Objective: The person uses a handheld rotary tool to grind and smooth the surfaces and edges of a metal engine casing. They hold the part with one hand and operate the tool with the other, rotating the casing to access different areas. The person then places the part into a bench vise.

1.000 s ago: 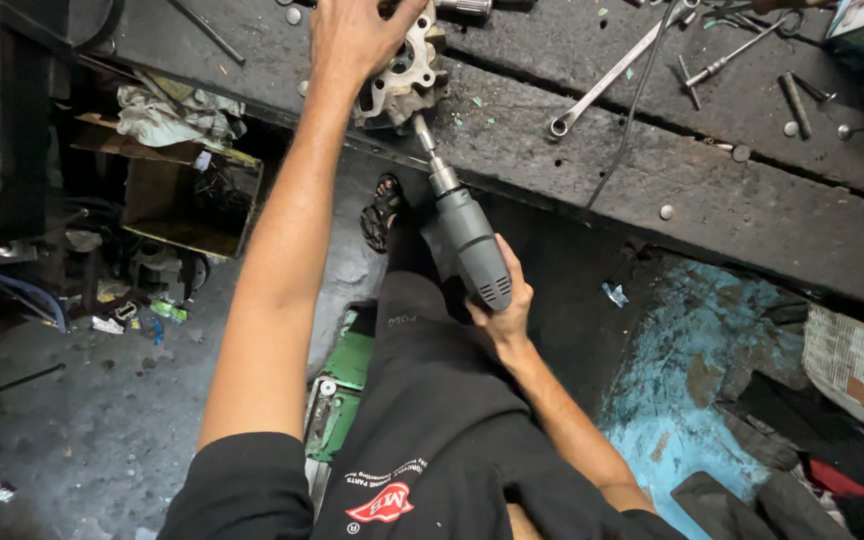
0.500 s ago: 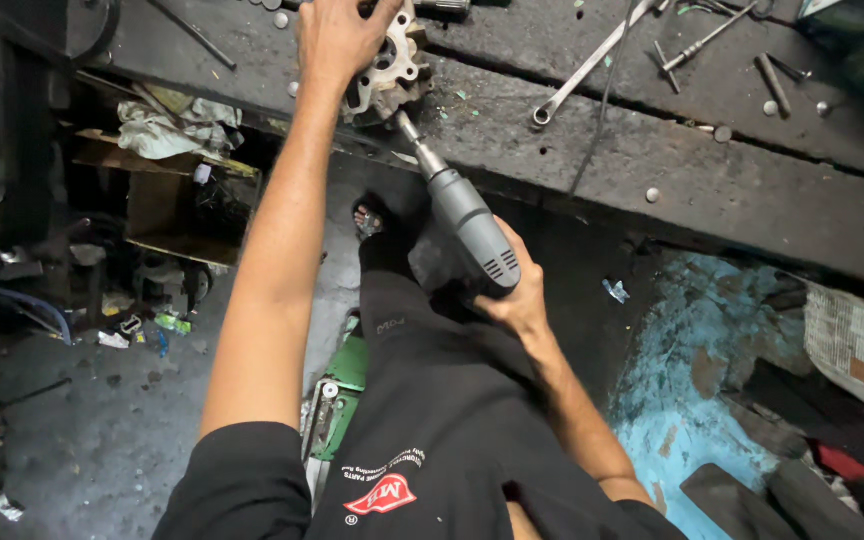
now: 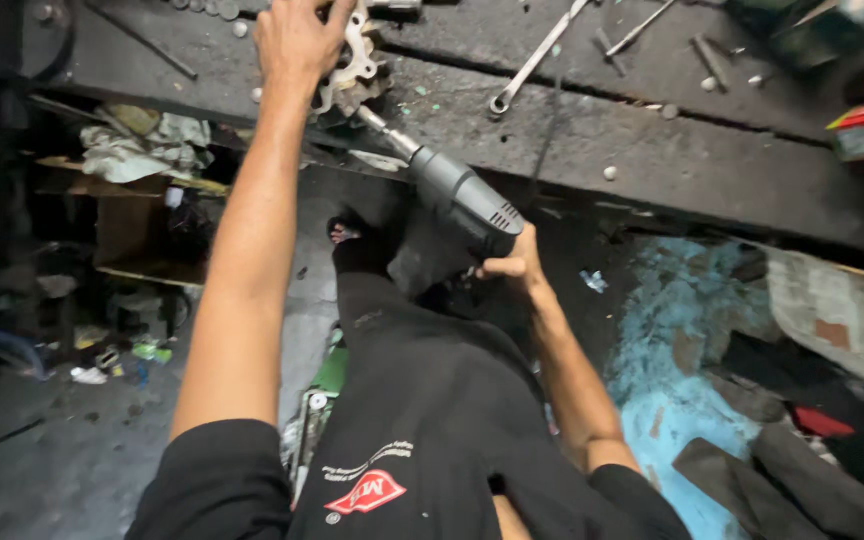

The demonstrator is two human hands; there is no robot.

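Observation:
My left hand presses down on a round metal part with toothed edges, lying at the front edge of a dark workbench. My right hand grips a grey power drill, held below the bench edge. The drill's bit angles up to the left and meets the metal part under my left hand. Both arms reach out from black sleeves.
A long spanner, rods and small bolts lie on the bench behind the part. Below the bench are rags, cardboard boxes and clutter at the left, and a worn blue floor patch at the right. A green object sits by my leg.
The view has shifted so the bench sits higher in frame. The drill has swung to a flatter angle and its bit stays against the metal part. My left hand remains on the part.

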